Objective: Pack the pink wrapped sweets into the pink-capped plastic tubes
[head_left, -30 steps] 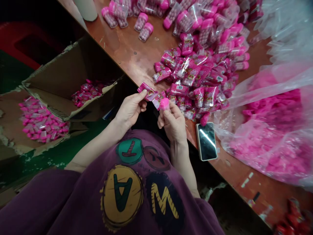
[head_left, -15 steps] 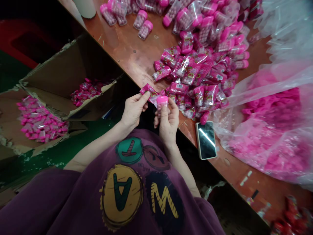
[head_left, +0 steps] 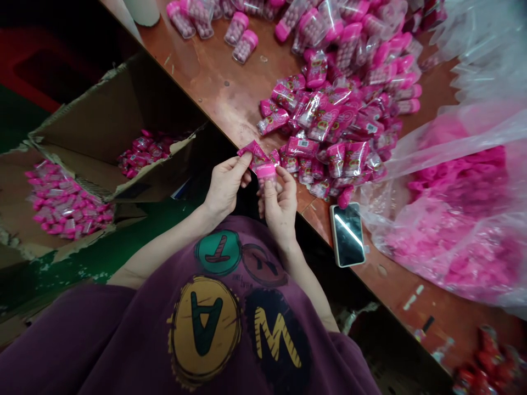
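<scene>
Between finger and thumb, my left hand (head_left: 225,185) pinches a pink printed plastic sleeve (head_left: 254,152). My right hand (head_left: 280,204) grips a small clear candy jar (head_left: 266,173) with a pink cap, cap end up, close against the sleeve. Whether the cap has entered the sleeve's mouth I cannot tell. Just beyond my hands is a heap of jars in pink printed sleeves (head_left: 325,123). Behind that heap lie unsleeved jars (head_left: 348,41) filled with pale pink balls.
A phone (head_left: 348,235) rests at the table's (head_left: 230,101) edge. To the right is a clear bag of pink sleeves (head_left: 457,219). At left, below the table, cardboard boxes (head_left: 94,120) contain many wrapped jars. Red items (head_left: 488,362) lie at bottom right.
My right hand has moved left, bringing the jar's capped end closer to the sleeve. My left hand stays nearly in place, still pinching the sleeve.
</scene>
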A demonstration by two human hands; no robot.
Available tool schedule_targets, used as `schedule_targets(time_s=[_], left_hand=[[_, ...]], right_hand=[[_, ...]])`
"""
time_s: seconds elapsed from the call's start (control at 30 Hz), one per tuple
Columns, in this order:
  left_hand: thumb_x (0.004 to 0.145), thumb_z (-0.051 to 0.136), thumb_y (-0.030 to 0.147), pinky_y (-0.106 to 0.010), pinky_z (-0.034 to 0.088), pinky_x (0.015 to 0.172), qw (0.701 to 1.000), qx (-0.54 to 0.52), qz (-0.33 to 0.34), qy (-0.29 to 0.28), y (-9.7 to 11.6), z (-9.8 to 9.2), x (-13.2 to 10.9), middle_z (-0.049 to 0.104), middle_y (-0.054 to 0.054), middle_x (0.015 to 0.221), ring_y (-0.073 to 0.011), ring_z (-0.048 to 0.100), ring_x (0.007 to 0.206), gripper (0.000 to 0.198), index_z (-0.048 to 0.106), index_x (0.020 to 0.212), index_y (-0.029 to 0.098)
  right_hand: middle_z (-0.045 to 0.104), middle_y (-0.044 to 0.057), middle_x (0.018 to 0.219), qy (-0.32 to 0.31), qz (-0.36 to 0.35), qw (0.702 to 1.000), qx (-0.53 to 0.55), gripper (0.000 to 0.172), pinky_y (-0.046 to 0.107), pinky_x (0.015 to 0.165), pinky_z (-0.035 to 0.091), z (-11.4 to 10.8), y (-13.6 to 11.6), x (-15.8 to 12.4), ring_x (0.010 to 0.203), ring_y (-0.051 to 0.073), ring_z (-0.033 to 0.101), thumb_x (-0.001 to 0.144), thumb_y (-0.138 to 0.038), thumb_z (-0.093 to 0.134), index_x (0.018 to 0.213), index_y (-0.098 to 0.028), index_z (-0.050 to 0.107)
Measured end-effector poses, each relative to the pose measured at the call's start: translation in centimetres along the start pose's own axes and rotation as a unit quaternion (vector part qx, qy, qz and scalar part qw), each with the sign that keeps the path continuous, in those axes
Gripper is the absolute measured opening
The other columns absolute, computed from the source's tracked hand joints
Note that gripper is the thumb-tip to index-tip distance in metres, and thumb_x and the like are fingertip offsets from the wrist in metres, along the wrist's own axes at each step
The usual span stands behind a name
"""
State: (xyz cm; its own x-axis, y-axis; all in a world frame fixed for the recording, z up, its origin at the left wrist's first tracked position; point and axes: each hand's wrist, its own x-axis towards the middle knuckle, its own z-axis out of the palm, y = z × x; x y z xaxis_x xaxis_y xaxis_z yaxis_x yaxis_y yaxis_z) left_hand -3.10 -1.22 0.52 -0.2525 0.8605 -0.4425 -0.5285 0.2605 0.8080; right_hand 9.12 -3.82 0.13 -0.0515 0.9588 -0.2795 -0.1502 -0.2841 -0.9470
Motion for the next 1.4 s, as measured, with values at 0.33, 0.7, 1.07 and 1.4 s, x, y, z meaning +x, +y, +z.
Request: schedule_targets(time_s=[0.33,0.7,1.07,1.4], left_hand=[[0.082,0.086,0.037,-0.021,0.041,0.054,0.992,-0.049,-0.088,-0.082,-0.3,-0.1,0.1,0.062,0.001,0.065,-0.0061,0.052,0.054,0.03,0.067,0.071,0.015],[0.08,0.086,0.044,-0.023,0.042,0.055,0.974,-0.038,-0.153,-0.164,-1.4,-0.9,0.2,0.064,-0.002,0.065,-0.0088,0.054,0.054,0.035,0.07,0.074,0.013],[0.081,0.084,0.046,-0.024,0.046,0.064,0.972,-0.011,-0.13,-0.198,-1.6,-0.8,-0.5,0.065,-0.003,0.069,-0.0103,0.057,0.063,0.036,0.07,0.07,0.015],[0.078,0.087,0.041,-0.025,0.051,0.069,0.979,-0.038,-0.125,-0.156,-1.6,-0.9,-0.1,0.072,-0.004,0.076,-0.0111,0.065,0.067,0.03,0.075,0.079,0.014]], right_hand=[[0.062,-0.004,0.084,-0.05,0.031,0.997,0.045,0.06,0.019,0.04,0.04,-0.6,0.6,0.6,0.054,0.008,0.053,0.091,-0.052,0.071,0.142,-0.038,0.042],[0.06,-0.001,0.083,-0.073,0.008,0.997,-0.008,0.055,0.032,0.065,0.056,-1.2,1.0,0.6,0.072,0.017,0.062,0.097,-0.05,0.062,0.147,-0.036,0.043],[0.062,0.003,0.096,-0.049,0.0,0.999,0.005,0.043,0.027,0.06,0.056,-1.3,0.7,0.8,0.083,0.016,0.064,0.096,-0.05,0.064,0.135,-0.036,0.053],[0.066,0.001,0.103,-0.072,-0.007,0.996,-0.054,0.059,0.026,0.068,0.058,-2.2,2.1,0.4,0.077,0.013,0.064,0.093,-0.049,0.07,0.145,-0.036,0.045]])
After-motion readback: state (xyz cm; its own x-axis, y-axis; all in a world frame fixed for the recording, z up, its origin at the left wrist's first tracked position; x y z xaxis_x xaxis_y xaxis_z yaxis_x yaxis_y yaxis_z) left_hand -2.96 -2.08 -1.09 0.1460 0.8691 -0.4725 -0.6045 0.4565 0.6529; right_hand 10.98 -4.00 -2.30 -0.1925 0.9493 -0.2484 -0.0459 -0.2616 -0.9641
